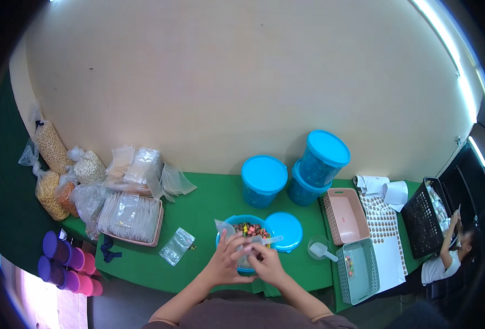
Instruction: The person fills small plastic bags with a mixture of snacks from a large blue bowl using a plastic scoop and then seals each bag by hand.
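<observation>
Both my hands are together over a blue tub [220, 239] of small, brightly coloured wrapped pieces [248, 229]. My left hand [224, 260] is closed round a small clear plastic bag [220, 225], one corner of which sticks up past its fingers. Close against it, my right hand [268, 267] pinches at the same bag; its fingertips partly cover the bag's mouth. A translucent scoop [274, 239] lies in the tub, handle toward the right. The bag's contents are mostly hidden by my fingers.
A round blue lid [284, 231] lies right of the tub; lidded blue tubs [264, 181] stand behind. Left are flat clear bags [178, 247] and a basket of packets [158, 230]. Pink [345, 211] and grey-green baskets [366, 279] stand right, near another person [445, 263].
</observation>
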